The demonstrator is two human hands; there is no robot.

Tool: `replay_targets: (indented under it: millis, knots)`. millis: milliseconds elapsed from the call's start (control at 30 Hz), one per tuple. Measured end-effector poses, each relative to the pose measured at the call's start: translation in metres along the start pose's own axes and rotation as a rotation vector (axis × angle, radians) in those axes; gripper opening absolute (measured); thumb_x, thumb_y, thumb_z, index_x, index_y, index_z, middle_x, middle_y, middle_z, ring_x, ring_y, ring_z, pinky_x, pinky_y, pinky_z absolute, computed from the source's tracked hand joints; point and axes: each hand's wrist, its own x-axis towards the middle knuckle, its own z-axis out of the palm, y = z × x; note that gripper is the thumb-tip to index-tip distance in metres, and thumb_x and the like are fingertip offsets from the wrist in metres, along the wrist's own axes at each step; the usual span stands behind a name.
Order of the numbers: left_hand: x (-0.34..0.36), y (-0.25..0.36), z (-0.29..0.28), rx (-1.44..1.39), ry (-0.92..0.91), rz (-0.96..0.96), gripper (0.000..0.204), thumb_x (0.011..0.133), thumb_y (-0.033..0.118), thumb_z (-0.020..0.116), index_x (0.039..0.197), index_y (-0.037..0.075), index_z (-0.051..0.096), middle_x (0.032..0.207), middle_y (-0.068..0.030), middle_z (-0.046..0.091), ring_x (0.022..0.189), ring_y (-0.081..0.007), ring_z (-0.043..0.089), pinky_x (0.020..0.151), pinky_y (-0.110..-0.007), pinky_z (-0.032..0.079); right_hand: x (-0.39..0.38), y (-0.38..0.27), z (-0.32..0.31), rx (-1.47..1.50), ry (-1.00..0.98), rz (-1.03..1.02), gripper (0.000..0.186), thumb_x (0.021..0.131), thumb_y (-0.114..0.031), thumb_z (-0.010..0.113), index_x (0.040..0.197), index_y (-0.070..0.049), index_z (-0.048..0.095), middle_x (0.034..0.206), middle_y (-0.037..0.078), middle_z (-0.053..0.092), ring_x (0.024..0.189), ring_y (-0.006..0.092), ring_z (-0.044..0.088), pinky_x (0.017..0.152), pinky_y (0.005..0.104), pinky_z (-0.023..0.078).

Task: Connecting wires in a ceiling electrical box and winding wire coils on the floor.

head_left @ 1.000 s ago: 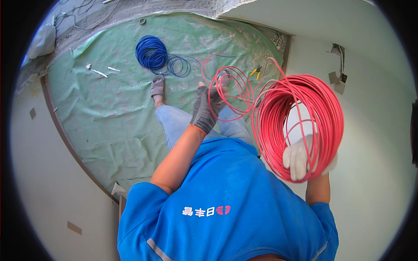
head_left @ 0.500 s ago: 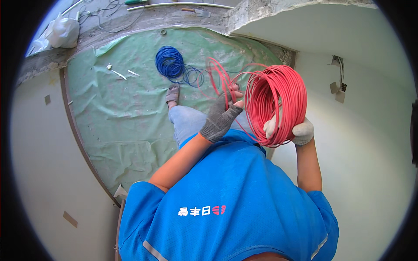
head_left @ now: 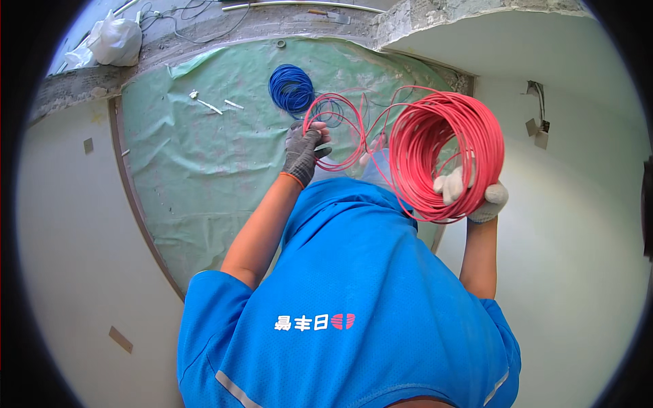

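A thick coil of red electrical wire (head_left: pixel 415 163) hangs from my right hand (head_left: pixel 479 194), which wears a white glove. Its fingers pass through the coil's opening and the thumb stays outside, closed round the lower right strands. My left hand (head_left: pixel 306 151), in a grey fingerless-style glove, is closed on several loose loops of red wire (head_left: pixel 362 126) at the left. Those loops stand apart from the main coil, and strands run between the two. Beyond my left hand a coil of blue wire (head_left: pixel 291 88) lies on the floor, its looser turns partly behind the red loops.
Wrinkled green sheeting (head_left: pixel 197 156) covers the floor. White scraps (head_left: pixel 209 107) lie on it at the left. A white plastic bag (head_left: pixel 114 41) rests by the broken wall edge. On the right wall, wires stick out of a box (head_left: pixel 537 102).
My left hand has moved left, away from the coil, drawing the red loops out wider. My right hand and the coil have shifted slightly right. The view has shifted too.
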Motion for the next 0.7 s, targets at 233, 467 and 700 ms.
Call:
replay_targets:
  millis: [233, 467, 700]
  knots:
    - [0.021, -0.030, 0.011, -0.118, -0.167, -0.048, 0.035, 0.096, 0.024, 0.059, 0.126, 0.007, 0.057, 0.122, -0.0109, 0.064, 0.115, -0.0267, 0.060, 0.093, -0.045, 0.053, -0.034, -0.022, -0.002, -0.020, -0.071, -0.076, 0.040, 0.070, -0.034, 0.070, 0.090, -0.001, 0.058, 0.066, 0.012, 0.054, 0.056, 0.0275, 0.051, 0.080, 0.0444, 0.041]
    - [0.048, -0.092, 0.095, -0.295, -0.437, -0.309, 0.044, 0.093, 0.025, 0.061, 0.133, 0.008, 0.054, 0.131, -0.0115, 0.061, 0.121, -0.0317, 0.057, 0.100, -0.048, 0.048, -0.078, -0.038, -0.026, -0.109, -0.069, -0.100, 0.035, 0.073, -0.031, 0.065, 0.086, 0.001, 0.060, 0.074, 0.021, 0.062, 0.061, 0.0330, 0.057, 0.078, 0.0467, 0.042]
    - [0.039, -0.115, 0.185, -0.205, -0.703, -0.449, 0.046, 0.097, 0.022, 0.056, 0.136, 0.002, 0.045, 0.123, -0.0189, 0.063, 0.113, -0.0304, 0.062, 0.096, -0.049, 0.052, -0.133, -0.056, -0.064, 0.057, -0.191, -0.102, 0.065, 0.063, -0.026, 0.073, 0.115, 0.013, 0.060, 0.135, 0.039, 0.046, 0.124, 0.0486, 0.052, 0.104, 0.0552, 0.043]
